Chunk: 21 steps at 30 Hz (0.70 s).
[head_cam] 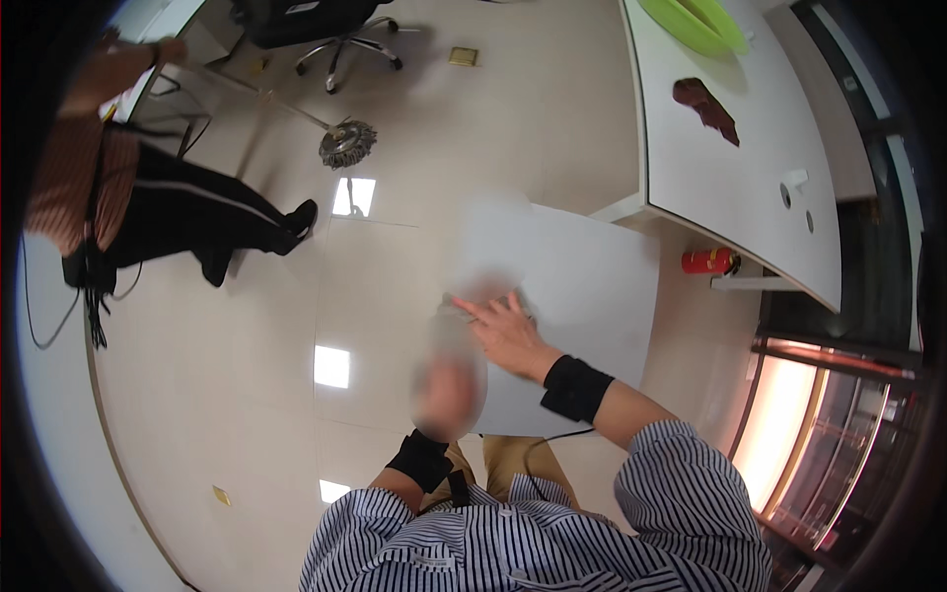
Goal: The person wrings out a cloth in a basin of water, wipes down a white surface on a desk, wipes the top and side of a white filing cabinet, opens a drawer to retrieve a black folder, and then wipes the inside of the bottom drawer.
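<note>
A white tabletop [592,296] lies before me, partly under my hands. My right hand [509,342] is over its left part, palm down with the fingers spread forward. Some greyish-dark thing shows at its fingertips, but blur hides what it is and whether I grip it. Nearer my body is my left hand [447,392], by the table's left edge. It is heavily blurred, so its fingers and anything in them cannot be made out. Each wrist wears a black band, and a dark cable runs near my right forearm.
At the left a person [200,185] holds a mop [348,143] to the tiled floor. A black office chair [311,22] stands beyond. On the white desk [740,192] at right are a green basin [699,26] and brown cloth [706,111]; a red fire extinguisher [706,260] is below.
</note>
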Tool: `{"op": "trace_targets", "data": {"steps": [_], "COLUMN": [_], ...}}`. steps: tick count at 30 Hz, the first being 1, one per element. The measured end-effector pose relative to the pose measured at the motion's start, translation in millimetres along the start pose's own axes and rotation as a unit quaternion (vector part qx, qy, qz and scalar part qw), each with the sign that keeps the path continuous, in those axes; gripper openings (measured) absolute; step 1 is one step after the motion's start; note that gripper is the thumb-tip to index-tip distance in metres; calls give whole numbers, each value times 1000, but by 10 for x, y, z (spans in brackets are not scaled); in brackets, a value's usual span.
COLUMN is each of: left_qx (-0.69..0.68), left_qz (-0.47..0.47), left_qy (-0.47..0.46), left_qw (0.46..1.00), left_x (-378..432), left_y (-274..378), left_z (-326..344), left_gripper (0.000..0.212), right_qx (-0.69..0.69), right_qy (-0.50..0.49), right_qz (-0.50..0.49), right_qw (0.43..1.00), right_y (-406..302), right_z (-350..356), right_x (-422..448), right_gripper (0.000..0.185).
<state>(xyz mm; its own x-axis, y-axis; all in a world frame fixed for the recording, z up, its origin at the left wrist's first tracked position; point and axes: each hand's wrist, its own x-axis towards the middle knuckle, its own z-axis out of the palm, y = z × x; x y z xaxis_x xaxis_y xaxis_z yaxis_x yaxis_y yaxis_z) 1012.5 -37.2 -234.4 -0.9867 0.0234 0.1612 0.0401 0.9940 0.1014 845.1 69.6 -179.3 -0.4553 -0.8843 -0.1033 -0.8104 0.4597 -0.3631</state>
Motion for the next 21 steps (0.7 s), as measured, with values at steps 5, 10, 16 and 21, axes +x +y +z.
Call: {"op": "trace_targets", "data": {"steps": [5, 10, 16, 21], "left_qx": [-92, -2, -44, -235], "left_qz": [-55, -57, -105, -172], "left_qy": [-8, -4, -3, 57], "left_qw": [994, 998, 993, 955], "left_x": [208, 163, 32, 289], "left_y": [55, 52, -26, 93], "left_z": [-241, -136, -3, -133], "left_gripper": [47, 48, 53, 55], "right_qx": [-130, -110, -49, -229], "right_qy": [119, 192, 18, 107], "right_qz": [106, 138, -69, -33], "right_qw": [979, 965, 996, 967], "right_y": [935, 950, -101, 643], "right_z": [-242, -339, 328, 247], "right_x": [792, 1280, 123, 473], "right_gripper": [36, 36, 30, 34]}}
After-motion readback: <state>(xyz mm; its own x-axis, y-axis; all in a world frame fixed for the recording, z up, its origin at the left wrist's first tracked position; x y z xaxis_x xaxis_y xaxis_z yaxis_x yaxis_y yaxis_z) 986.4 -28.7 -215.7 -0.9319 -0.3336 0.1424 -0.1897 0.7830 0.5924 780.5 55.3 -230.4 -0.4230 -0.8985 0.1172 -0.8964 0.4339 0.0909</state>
